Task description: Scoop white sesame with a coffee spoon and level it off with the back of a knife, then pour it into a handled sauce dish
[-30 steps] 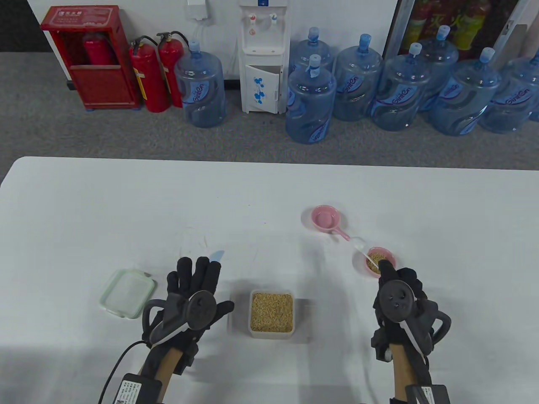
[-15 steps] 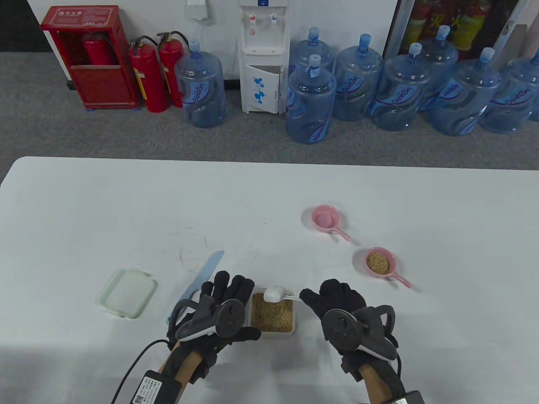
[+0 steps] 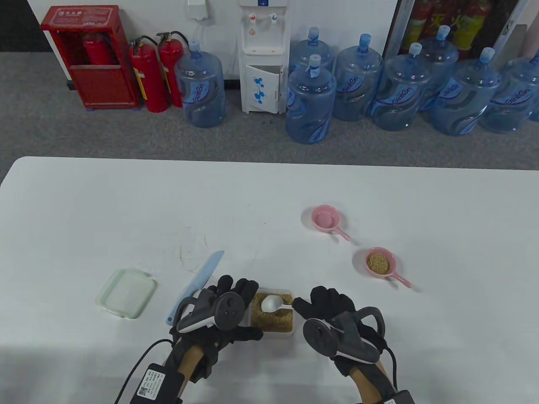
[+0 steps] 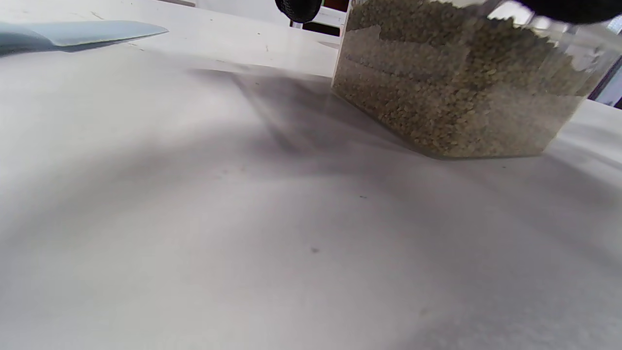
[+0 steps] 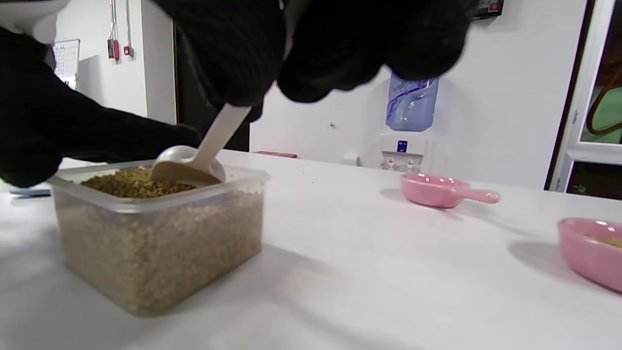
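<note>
Right hand (image 3: 326, 305) pinching white coffee spoon (image 3: 271, 303), bowl in sesame (image 5: 136, 184), left hand (image 3: 229, 301) steadying container (image 5: 160, 243)

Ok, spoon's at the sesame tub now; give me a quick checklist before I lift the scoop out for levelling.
1. Right hand pinches the coffee spoon handle: ok.
2. Spoon bowl in the sesame: ok, its tip is dug in.
3. Left hand steadies the sesame container: ok, fingers on its left rim.
4. Knife within reach for levelling: ok, lying free just left of the left hand.
5. Empty handled sauce dish unobstructed: ok.
6. Spoon load sufficient: cannot tell.
</note>
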### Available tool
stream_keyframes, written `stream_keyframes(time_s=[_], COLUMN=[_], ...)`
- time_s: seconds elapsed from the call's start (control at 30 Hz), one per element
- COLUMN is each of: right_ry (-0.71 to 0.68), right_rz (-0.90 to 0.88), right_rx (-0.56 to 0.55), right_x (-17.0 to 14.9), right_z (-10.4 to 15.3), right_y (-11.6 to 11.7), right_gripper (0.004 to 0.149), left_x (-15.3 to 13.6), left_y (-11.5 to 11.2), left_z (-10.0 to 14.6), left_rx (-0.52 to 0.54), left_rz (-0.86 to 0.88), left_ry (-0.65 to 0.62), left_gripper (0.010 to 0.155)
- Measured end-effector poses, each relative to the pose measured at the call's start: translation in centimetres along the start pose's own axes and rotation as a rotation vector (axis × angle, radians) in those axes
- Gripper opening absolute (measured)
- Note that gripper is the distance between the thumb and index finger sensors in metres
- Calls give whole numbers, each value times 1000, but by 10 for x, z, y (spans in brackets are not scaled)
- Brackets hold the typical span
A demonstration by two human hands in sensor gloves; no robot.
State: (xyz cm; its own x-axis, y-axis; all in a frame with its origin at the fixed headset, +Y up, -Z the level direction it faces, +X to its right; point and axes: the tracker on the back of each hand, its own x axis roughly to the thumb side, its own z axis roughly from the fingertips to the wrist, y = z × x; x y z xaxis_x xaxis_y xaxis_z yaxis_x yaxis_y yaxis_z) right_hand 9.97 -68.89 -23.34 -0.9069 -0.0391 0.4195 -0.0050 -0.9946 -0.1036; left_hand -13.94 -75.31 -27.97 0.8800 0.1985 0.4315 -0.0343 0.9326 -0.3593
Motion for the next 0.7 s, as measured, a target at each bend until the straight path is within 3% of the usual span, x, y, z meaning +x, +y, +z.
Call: stream_keyframes(time_s=[0.33,0.7], right_ry=[-6,221], right_rz=[-82,-612], right_rx=[137,262], right_x=[0,-26], right_z=[-3,-10], right_y=[3,23], right_gripper=[42,42], left_x=[1,1], left_y=[0,0], left_z=[0,0], left_rx=[-24,-23], left_rz=[-16,-29], left_ry=[14,19], left_gripper=[105,105])
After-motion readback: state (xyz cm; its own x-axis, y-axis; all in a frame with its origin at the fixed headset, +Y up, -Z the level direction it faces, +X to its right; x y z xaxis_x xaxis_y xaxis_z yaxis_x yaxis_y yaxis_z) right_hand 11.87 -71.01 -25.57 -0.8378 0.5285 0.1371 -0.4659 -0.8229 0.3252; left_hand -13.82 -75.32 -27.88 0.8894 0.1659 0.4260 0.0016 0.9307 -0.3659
